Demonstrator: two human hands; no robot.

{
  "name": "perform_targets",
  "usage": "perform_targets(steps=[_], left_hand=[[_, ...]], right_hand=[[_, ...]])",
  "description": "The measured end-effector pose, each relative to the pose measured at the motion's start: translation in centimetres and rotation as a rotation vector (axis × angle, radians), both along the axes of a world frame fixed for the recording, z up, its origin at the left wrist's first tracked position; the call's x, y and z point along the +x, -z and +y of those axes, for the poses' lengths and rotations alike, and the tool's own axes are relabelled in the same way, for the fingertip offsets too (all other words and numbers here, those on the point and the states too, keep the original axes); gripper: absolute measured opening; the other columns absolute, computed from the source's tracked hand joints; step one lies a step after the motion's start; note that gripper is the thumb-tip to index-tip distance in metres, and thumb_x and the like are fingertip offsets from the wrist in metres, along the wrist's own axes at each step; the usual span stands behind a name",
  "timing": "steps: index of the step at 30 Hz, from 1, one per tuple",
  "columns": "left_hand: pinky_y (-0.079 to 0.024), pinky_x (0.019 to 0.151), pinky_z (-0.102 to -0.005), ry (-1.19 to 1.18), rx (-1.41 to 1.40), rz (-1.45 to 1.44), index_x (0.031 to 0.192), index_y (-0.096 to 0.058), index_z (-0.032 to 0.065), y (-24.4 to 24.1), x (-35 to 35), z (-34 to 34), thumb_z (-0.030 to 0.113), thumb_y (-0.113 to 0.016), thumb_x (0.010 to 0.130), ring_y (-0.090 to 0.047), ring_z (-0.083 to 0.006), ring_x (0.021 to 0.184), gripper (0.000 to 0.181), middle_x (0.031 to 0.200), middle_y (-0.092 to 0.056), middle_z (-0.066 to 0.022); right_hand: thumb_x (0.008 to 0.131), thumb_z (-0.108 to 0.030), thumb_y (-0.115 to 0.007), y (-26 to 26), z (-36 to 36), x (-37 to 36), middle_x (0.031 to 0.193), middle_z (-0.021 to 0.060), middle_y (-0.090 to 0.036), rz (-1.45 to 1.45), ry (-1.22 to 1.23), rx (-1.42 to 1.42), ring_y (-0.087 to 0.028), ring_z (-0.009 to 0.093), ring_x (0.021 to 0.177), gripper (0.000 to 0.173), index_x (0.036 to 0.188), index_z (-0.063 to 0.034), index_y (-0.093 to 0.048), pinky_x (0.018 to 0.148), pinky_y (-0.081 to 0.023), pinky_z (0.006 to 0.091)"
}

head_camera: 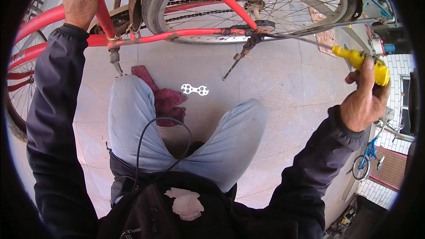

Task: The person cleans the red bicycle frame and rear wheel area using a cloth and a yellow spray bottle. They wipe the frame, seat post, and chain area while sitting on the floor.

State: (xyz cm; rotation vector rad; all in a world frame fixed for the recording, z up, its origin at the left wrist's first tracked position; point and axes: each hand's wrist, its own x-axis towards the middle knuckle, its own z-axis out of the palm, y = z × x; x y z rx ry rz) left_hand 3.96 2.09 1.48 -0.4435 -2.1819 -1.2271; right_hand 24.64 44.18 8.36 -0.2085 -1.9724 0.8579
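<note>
A red bicycle [186, 32] stands across the upper part of the view, its rear wheel [152, 13] towards the right. My left hand [80, 3] is closed around the red frame tube [105, 16] at upper left. In my right hand [365, 101] is a screwdriver with a yellow handle [360, 61]. Its long shaft points left to the rear axle end, beside a black oval part [265, 26]; whether the tip touches is unclear. Below the axle end hangs a rusty metal stand [245, 48]. A flat multi-hole bicycle spanner [195, 89] lies on the floor.
A dark red cloth [169, 103] lies between my knees, beside the spanner. The left pedal crank [115, 60] points down near my left knee. A black cable [139, 142] loops over my lap. Farther right are a blue bicycle [367, 157] and a white brick wall [382, 192].
</note>
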Motion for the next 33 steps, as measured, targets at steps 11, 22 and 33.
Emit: perform_targets(steps=[11, 22, 33], left_hand=[[-0.041, 0.053, -0.0295, -0.139, 0.036, 0.035, 0.076, -0.054, 0.0052, -1.7, 3.6, 5.1, 0.04, -0.043, 0.1, -0.049, -0.0127, 0.055, 0.044, 0.061, -0.05, -0.0024], [-0.039, 0.051, -0.0281, -0.13, 0.082, 0.041, 0.07, -0.052, 0.0065, -1.7, 4.0, 5.5, 0.041, -0.042, 0.1, -0.046, -0.0123, 0.051, 0.047, 0.057, -0.047, -0.0015], [-0.039, 0.051, -0.0288, -0.132, 0.072, 0.022, 0.071, -0.051, 0.0067, -1.2, 3.7, 5.1, 0.043, -0.041, 0.1, -0.046, -0.0127, 0.052, 0.047, 0.058, -0.046, -0.0012]], right_hand=[[0.083, -0.035, -0.075, 0.5, 0.7, -5.6, 0.083, 0.0082, -0.065, -0.067, -0.103, 0.163, -0.062, 0.014, 0.07, 0.049, 0.114, -0.0008, -0.058, 0.07, -0.052, 0.0256], [0.083, -0.033, -0.076, 2.4, 0.0, -8.3, 0.088, 0.0081, -0.064, -0.135, -0.228, 0.105, -0.061, 0.012, 0.073, 0.051, 0.116, 0.0003, -0.057, 0.069, -0.053, 0.0239], [0.083, -0.031, -0.076, 2.2, -0.5, -8.1, 0.09, 0.0093, -0.065, -0.124, -0.271, 0.136, -0.062, 0.012, 0.073, 0.049, 0.115, 0.0004, -0.058, 0.07, -0.053, 0.0241]])
